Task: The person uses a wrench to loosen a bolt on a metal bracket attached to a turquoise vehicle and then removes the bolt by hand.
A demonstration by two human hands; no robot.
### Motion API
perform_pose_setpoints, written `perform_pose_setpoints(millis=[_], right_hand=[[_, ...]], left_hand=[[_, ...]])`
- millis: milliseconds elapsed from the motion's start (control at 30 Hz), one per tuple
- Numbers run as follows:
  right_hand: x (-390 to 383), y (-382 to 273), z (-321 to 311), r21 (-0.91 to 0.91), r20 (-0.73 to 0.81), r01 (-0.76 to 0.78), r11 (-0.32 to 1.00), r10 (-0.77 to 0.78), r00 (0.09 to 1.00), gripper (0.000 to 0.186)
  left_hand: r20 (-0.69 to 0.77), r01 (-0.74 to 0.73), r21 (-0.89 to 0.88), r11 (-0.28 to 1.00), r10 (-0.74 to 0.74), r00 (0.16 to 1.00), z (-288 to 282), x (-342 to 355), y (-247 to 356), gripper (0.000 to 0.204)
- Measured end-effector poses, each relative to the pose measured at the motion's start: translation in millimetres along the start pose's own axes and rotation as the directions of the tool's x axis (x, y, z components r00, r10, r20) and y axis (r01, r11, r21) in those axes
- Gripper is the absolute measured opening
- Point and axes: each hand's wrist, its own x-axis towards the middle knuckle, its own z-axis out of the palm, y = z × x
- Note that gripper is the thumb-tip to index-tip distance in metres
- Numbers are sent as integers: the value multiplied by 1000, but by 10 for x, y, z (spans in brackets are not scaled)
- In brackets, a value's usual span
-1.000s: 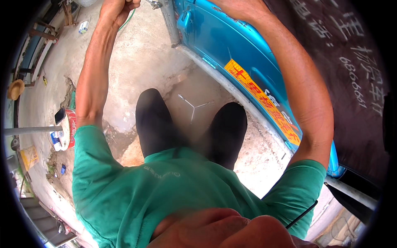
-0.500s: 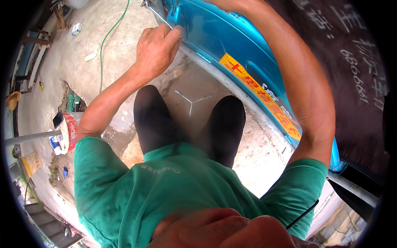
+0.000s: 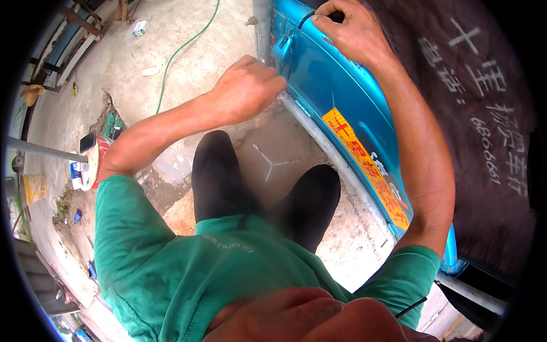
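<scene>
My left hand (image 3: pixel 248 90) is closed in a fist beside the lower left corner of a blue metal vehicle panel (image 3: pixel 342 91). What it grips, if anything, is hidden by the fingers. My right hand (image 3: pixel 359 34) is at the panel's top edge, fingers curled and thumb against the rim. A dark thing (image 3: pixel 336 16) shows between the thumb and fingers, too covered to name. Near the left hand, a blue latch-like fitting (image 3: pixel 283 45) sticks out from the panel's end. On the wet ground between my knees lies a Y-shaped three-way socket wrench (image 3: pixel 272 165).
A dark cover (image 3: pixel 473 131) with white writing hangs to the right. At left stands a red and white bucket (image 3: pixel 101 162) with a phone (image 3: pixel 88 142) and bottles on top. A grey pole (image 3: pixel 45 149) extends toward it. A green hose (image 3: pixel 181 48) crosses the concrete.
The view has shifted, bringing my right hand into sight. My left hand appears lower and farther right, close to the panel's corner. The thin metal rod it held earlier is no longer plainly visible.
</scene>
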Motion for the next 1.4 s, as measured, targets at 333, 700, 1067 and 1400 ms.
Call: perform_pose_setpoints(millis=[333, 700, 1067, 1400], right_hand=[[11, 188, 57, -106, 0, 101, 989, -101, 995, 30], [-9, 174, 67, -113, 4, 102, 988, -102, 995, 31], [-7, 203, 110, -133, -39, 82, 988, -88, 995, 31], [1, 161, 66, -86, -3, 29, 996, -29, 1000, 30]], left_hand=[[-31, 110, -985, 136, -753, 658, -646, -6, -1188, 32], [309, -12, -903, -430, -668, 677, -77, 29, -1858, 28], [167, 87, -986, -142, -809, 564, -145, 132, -1565, 24], [-328, 122, 76, 990, -91, 940, -314, 375, -112, 18]])
